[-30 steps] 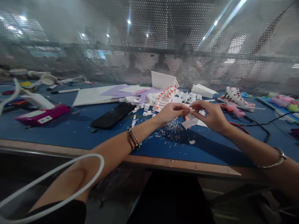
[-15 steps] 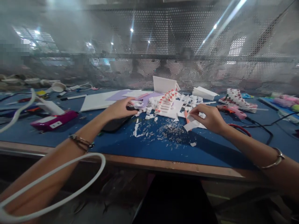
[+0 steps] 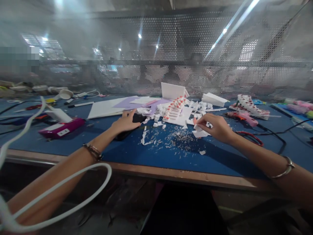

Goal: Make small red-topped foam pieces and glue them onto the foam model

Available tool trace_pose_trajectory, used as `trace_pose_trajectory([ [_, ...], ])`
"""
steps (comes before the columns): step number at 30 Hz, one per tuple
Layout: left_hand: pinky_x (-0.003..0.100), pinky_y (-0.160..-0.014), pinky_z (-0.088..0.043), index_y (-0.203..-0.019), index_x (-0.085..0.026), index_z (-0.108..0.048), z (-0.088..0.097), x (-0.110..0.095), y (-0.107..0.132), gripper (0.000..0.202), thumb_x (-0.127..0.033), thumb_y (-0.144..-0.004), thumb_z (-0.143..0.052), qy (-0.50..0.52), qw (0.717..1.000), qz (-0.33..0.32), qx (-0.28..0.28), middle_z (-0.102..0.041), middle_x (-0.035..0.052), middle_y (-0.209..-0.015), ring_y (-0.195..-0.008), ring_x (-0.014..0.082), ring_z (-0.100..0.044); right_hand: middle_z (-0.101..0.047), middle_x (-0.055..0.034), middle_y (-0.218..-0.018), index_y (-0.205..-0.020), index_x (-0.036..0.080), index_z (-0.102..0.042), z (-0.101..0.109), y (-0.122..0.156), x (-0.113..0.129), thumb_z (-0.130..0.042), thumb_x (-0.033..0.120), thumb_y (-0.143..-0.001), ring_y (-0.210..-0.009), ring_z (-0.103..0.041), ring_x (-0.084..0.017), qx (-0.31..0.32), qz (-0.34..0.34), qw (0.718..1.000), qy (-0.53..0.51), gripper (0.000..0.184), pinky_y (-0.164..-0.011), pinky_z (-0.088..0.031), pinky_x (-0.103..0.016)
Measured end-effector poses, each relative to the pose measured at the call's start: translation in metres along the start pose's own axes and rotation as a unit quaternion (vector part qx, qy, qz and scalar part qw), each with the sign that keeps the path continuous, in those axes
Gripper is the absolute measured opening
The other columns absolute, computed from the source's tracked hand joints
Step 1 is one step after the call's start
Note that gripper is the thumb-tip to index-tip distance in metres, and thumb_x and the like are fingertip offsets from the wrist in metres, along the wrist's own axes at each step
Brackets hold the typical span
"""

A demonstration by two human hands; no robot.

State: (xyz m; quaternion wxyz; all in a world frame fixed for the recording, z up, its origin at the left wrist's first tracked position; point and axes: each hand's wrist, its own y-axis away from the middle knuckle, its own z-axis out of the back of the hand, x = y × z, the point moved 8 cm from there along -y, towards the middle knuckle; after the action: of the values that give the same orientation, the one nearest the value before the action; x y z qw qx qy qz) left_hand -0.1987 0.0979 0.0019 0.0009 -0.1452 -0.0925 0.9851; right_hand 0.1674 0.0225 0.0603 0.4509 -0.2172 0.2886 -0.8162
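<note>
My left hand (image 3: 126,122) lies over a black phone-like slab (image 3: 122,135), its thumb and fingers apart. The fingertips are near white scraps. With thumb and finger, my right hand (image 3: 216,126) pinches a small white piece of paper (image 3: 200,133), held low over the table. A bit of orange material (image 3: 195,120) shows just behind those fingertips. Between the hands stands a small white stair-like model (image 3: 174,111) edged with red-orange pieces, on a white base. An upright white panel (image 3: 172,90) stands behind it.
Scraps (image 3: 183,138) litter the blue table (image 3: 151,160). Purple sheets (image 3: 127,101) lie on white board behind my left hand. At left sits a magenta power box (image 3: 62,128); a white cable (image 3: 102,194) loops near my forearm. A pink-handled glue gun (image 3: 248,119) lies right; mesh rises behind.
My left hand has lowered onto the black slab, its fingers now less curled. The right hand keeps its pinch on the paper, turned slightly. The view has shifted a little.
</note>
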Motion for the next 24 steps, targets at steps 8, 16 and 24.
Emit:
trace_pose_trajectory([
  [8,0.049,-0.1,-0.025,-0.126,-0.016,-0.038,0.021,-0.119,0.027,0.066,-0.048,-0.07,-0.055,-0.011,0.989,-0.103,-0.107,-0.032,0.0152,-0.132,-0.123,0.0359,-0.03,-0.062,-0.0026,-0.073,-0.078,0.016,-0.059,0.0,-0.001,-0.004,-0.05,0.022,-0.081,-0.065,-0.055,-0.01,-0.001,-0.023,1.0,0.006,0.011,-0.062,-0.041,-0.021],
  [16,0.023,-0.07,-0.044,-0.095,-0.015,-0.056,-0.009,-0.289,0.061,0.025,-0.033,-0.084,-0.043,0.227,0.899,-0.368,-0.069,-0.063,0.0051,-0.088,-0.076,0.0117,-0.058,-0.064,-0.0014,-0.069,-0.077,0.016,-0.061,0.012,0.002,-0.019,-0.052,0.028,-0.08,-0.061,-0.055,-0.01,-0.05,-0.095,0.994,-0.035,0.015,-0.058,-0.04,-0.021],
  [24,0.02,-0.058,-0.039,-0.081,-0.015,-0.05,-0.013,-0.256,0.049,0.024,-0.028,-0.09,-0.031,0.285,0.901,-0.317,-0.084,-0.053,-0.0028,-0.054,-0.049,0.0058,-0.05,-0.065,-0.0033,-0.073,-0.077,0.016,-0.062,0.003,0.005,-0.035,-0.056,0.031,-0.077,-0.066,-0.057,-0.012,-0.065,-0.133,0.985,-0.086,0.016,-0.062,-0.043,-0.025],
])
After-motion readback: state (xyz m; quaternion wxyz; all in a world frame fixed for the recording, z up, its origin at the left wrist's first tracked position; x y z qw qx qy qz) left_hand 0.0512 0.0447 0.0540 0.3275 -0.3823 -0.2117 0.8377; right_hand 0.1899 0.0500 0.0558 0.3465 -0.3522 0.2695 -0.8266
